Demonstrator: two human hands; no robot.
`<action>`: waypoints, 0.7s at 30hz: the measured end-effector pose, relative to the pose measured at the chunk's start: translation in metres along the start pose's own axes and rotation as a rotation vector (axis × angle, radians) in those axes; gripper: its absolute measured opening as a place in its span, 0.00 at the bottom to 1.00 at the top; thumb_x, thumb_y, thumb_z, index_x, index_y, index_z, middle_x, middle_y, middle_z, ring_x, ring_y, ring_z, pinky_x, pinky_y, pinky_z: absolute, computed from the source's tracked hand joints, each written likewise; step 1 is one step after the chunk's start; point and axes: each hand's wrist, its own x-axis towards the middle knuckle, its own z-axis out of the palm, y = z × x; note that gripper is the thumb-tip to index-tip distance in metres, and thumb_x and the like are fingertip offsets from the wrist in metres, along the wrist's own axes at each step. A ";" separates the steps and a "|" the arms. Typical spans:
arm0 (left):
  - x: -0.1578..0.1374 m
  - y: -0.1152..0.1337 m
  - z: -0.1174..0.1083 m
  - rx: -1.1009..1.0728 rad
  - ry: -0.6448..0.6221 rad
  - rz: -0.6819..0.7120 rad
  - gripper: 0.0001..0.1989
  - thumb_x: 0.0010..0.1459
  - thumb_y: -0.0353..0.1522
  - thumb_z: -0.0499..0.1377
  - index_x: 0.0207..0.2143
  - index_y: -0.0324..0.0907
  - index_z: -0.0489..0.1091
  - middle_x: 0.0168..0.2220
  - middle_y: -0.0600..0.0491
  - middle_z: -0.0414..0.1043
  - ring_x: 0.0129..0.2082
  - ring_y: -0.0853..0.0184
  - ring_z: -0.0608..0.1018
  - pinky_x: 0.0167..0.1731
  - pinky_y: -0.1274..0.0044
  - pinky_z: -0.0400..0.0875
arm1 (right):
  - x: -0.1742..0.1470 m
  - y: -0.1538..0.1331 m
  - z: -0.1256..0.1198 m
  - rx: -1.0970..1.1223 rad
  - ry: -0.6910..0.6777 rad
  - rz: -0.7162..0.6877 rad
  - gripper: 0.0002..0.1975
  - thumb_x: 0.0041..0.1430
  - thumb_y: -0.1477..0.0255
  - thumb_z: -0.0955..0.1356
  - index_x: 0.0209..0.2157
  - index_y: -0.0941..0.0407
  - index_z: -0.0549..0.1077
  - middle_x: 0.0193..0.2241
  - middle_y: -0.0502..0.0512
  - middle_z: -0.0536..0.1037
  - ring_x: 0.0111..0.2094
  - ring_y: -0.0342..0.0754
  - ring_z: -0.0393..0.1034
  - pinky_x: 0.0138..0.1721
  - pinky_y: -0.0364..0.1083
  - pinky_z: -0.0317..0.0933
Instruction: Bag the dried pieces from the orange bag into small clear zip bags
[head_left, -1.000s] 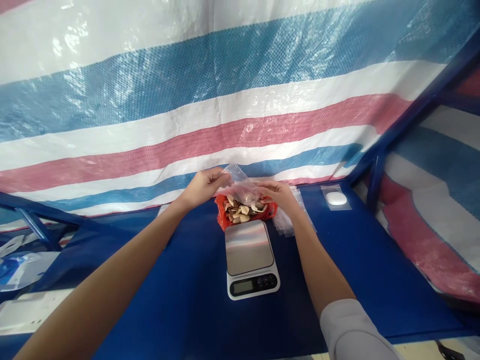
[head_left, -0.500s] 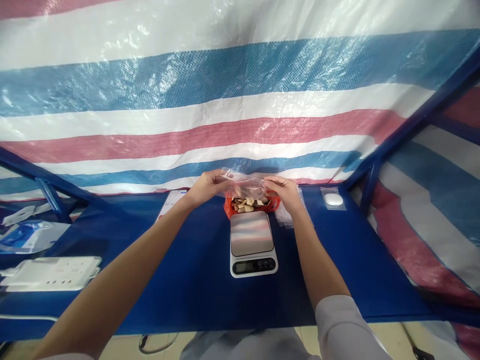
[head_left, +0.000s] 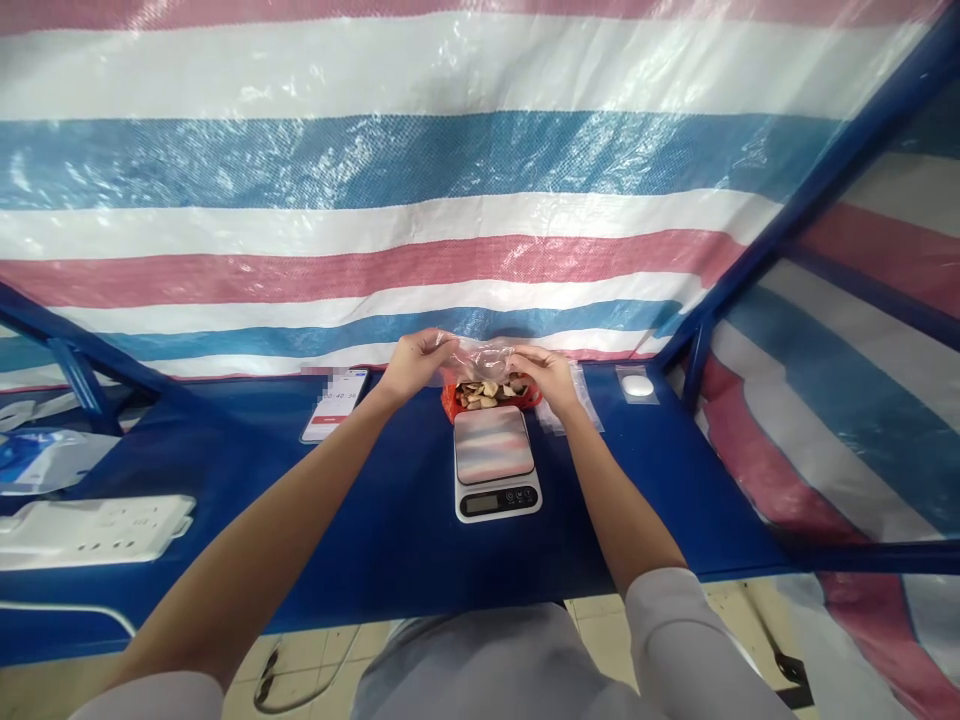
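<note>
Between my hands a clear plastic bag (head_left: 480,358) is stretched sideways. My left hand (head_left: 417,366) pinches its left end, and my right hand (head_left: 546,374) pinches the right end, fingers closed. Just below and behind it sits a red plastic bag (head_left: 451,400) holding dried, sliced brownish pieces (head_left: 489,392), which look like mushrooms or herbs. In front of the red bag stands a kitchen scale (head_left: 498,502) with a bare mirror-like plate; its display shows no readable figures. Several flat clear bags (head_left: 589,400) lie partly under my right wrist.
A phone (head_left: 335,405) with a running timer lies left of my left hand. At far left are a white power strip (head_left: 112,530) and a blue-and-white packet (head_left: 52,460). A white round item in a clear bag (head_left: 637,386) lies right. Blue frame bars and striped sheeting enclose the blue table (head_left: 360,560).
The view has shifted a little, so the table and scale sit differently in it. Both hands still hold the clear bag above the red one, and the phone shows more fully.
</note>
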 end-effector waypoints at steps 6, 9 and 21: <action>-0.019 -0.005 0.021 -0.236 0.058 -0.059 0.25 0.47 0.52 0.69 0.31 0.39 0.76 0.31 0.50 0.79 0.32 0.63 0.79 0.38 0.71 0.75 | -0.023 -0.002 0.000 -0.031 0.053 0.017 0.25 0.39 0.52 0.78 0.33 0.56 0.82 0.32 0.54 0.83 0.34 0.51 0.77 0.37 0.49 0.74; -0.029 -0.017 0.031 -0.331 0.067 -0.091 0.23 0.48 0.49 0.70 0.33 0.38 0.77 0.31 0.50 0.79 0.33 0.63 0.79 0.39 0.71 0.75 | -0.031 -0.002 -0.002 -0.080 0.053 -0.019 0.22 0.40 0.51 0.78 0.29 0.55 0.81 0.28 0.52 0.81 0.30 0.48 0.74 0.35 0.49 0.73; -0.023 0.004 0.020 0.049 -0.312 0.012 0.18 0.52 0.46 0.68 0.39 0.42 0.80 0.39 0.49 0.81 0.39 0.59 0.80 0.40 0.72 0.73 | -0.042 -0.028 -0.032 -0.488 -0.160 -0.198 0.15 0.50 0.56 0.75 0.32 0.53 0.83 0.29 0.52 0.83 0.33 0.51 0.76 0.39 0.50 0.71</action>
